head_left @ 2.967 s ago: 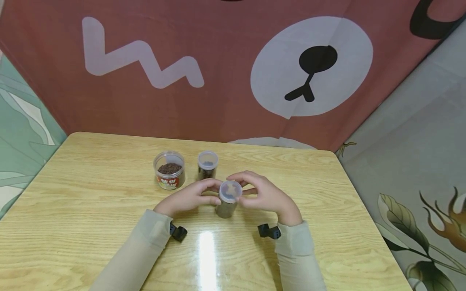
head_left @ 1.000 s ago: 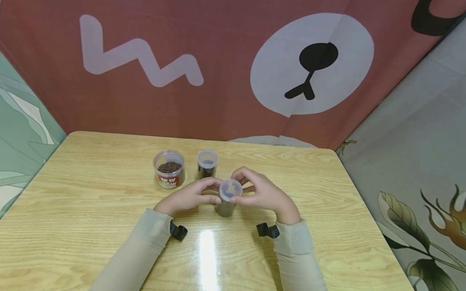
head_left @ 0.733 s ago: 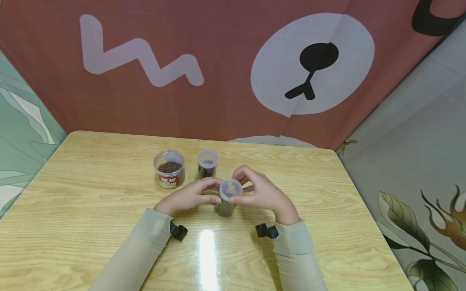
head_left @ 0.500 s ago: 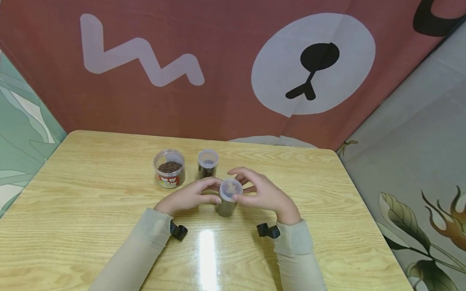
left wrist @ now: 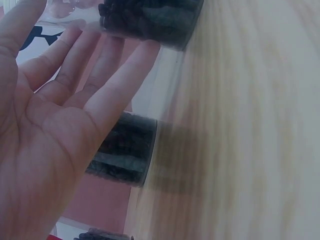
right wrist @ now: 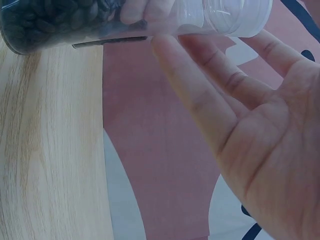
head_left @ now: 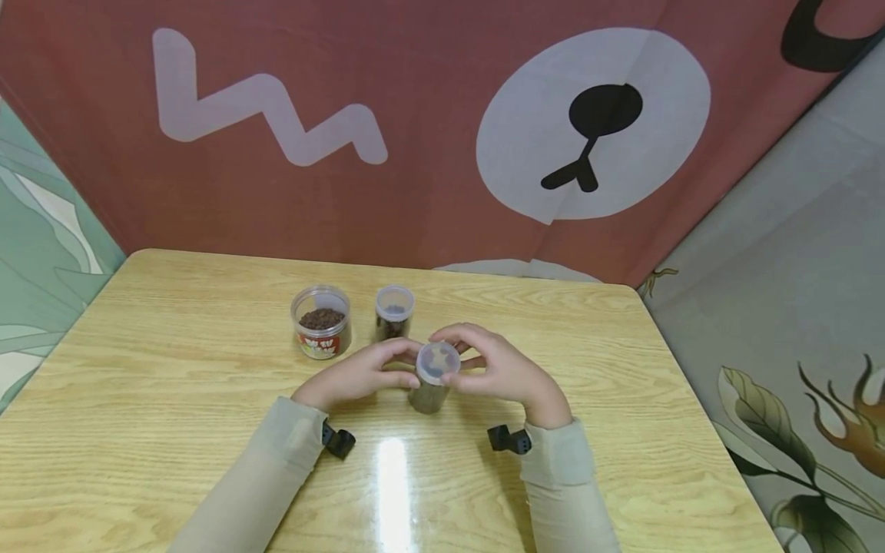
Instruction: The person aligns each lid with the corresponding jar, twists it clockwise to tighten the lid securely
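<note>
A clear cylindrical jar (head_left: 429, 398) stands upright on the table, with dark seed-like pieces inside that show best in the right wrist view. Its pale translucent lid (head_left: 439, 359) is on top. My left hand (head_left: 362, 376) holds the jar's side between thumb and fingers. From the other side, my right hand (head_left: 505, 372) grips around the lid, thumb at the near edge and index finger at the far edge. In the left wrist view, the fingertips touch the lower wall of the held jar (left wrist: 150, 20).
Just behind the left hand stands a second lidded jar (head_left: 394, 316) with dark contents. To its left is a wider tub (head_left: 323, 346) with a red label, holding brown granules, its top uncovered. The wooden table (head_left: 173, 369) ends at a printed cloth (head_left: 429, 215).
The right hand's thumb and index finger have shifted back and forth around the lid's edge. The left hand and the jar have stayed in place.
</note>
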Action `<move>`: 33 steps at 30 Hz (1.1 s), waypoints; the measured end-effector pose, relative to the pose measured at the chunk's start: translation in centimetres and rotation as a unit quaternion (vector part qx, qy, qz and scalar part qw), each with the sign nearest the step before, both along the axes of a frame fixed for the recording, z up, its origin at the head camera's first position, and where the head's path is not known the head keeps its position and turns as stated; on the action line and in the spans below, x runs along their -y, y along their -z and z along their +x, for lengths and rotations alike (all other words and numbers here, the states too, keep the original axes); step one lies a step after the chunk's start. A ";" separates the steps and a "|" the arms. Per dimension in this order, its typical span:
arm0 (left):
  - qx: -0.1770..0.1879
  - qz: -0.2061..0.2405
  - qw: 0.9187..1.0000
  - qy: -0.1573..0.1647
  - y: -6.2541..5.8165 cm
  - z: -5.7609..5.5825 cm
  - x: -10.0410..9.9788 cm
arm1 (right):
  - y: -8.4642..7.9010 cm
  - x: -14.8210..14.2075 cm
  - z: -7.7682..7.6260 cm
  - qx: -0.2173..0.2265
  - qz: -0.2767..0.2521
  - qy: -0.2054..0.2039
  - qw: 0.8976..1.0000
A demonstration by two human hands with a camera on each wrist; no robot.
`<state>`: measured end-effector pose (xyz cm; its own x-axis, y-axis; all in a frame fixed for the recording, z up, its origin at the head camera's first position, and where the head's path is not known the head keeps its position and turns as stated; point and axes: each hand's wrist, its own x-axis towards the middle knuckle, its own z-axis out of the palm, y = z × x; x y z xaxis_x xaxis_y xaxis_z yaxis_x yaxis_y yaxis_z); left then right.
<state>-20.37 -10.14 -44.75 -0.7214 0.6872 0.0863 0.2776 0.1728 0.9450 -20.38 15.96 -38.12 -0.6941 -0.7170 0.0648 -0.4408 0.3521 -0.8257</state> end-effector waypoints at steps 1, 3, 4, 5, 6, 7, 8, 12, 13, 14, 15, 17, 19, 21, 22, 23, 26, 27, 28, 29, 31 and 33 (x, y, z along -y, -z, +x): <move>0.001 -0.001 1.000 -0.001 0.0 0.0 0.0 | 0.0 0.0 0.0 0.002 0.001 0.002 1.000; 0.004 -0.004 1.000 -0.003 0.0 0.0 0.0 | 0.0 0.1 0.0 0.006 0.004 0.007 1.000; 0.004 -0.006 1.000 -0.004 -0.1 0.0 0.0 | 0.0 0.1 -0.1 0.008 0.006 0.010 1.000; 0.005 -0.007 1.000 -0.005 -0.1 0.1 0.0 | 0.0 0.1 -0.1 0.009 0.007 0.012 1.000; 0.007 -0.008 1.000 -0.006 -0.1 0.1 0.0 | 0.0 0.1 -0.1 0.009 0.008 0.013 1.000; 0.008 -0.009 1.000 -0.007 -0.1 0.1 0.1 | 0.0 0.2 -0.1 0.008 0.009 0.014 1.000; 0.009 -0.009 1.000 -0.008 -0.1 0.1 0.1 | 0.0 0.2 -0.1 0.008 0.011 0.015 1.000; 0.006 -0.008 1.000 -0.006 -0.1 0.2 0.1 | 0.1 0.2 -0.2 0.009 0.010 0.015 1.000; 0.006 -0.009 1.000 -0.007 -0.1 0.2 0.1 | 0.1 0.2 -0.2 0.009 0.009 0.016 1.000; 0.008 -0.009 1.000 -0.007 -0.2 0.2 0.1 | 0.1 0.2 -0.2 0.010 0.009 0.016 1.000; 0.008 -0.010 1.000 -0.007 -0.2 0.2 0.1 | 0.1 0.2 -0.2 0.010 0.008 0.016 1.000; 0.011 -0.011 1.000 -0.007 -0.2 0.2 0.1 | 0.1 0.2 -0.2 0.010 0.008 0.016 1.000; 0.012 -0.011 1.000 -0.006 -0.2 0.1 0.1 | 0.1 0.2 -0.2 0.009 0.008 0.016 1.000; 0.010 -0.009 1.000 -0.004 -0.2 0.1 0.1 | 0.1 0.2 -0.1 0.009 0.010 0.015 1.000; 0.009 -0.009 1.000 -0.003 -0.3 0.1 0.1 | 0.1 0.2 -0.1 0.009 0.010 0.016 1.000; 0.008 -0.008 1.000 -0.003 -0.3 0.1 0.1 | 0.0 0.3 -0.1 0.008 0.011 0.016 1.000; 0.006 -0.007 1.000 -0.001 -0.3 0.1 0.1 | 0.0 0.3 -0.1 0.007 0.011 0.015 1.000; 0.005 -0.006 1.000 -0.001 -0.2 0.1 0.1 | 0.0 0.3 -0.1 0.007 0.010 0.016 1.000; 0.004 -0.005 1.000 0.000 -0.3 0.1 0.1 | 0.0 0.2 -0.1 0.008 0.010 0.016 1.000; 0.003 -0.003 1.000 0.002 -0.3 0.0 0.1 | 0.0 0.2 -0.1 0.009 0.008 0.017 1.000; 0.000 0.000 1.000 0.004 -0.2 0.0 0.1 | 0.0 0.0 0.0 0.012 0.006 0.021 1.000; 0.000 0.004 1.000 0.006 -0.2 0.0 0.1 | 0.1 -0.2 0.0 0.019 0.001 0.024 1.000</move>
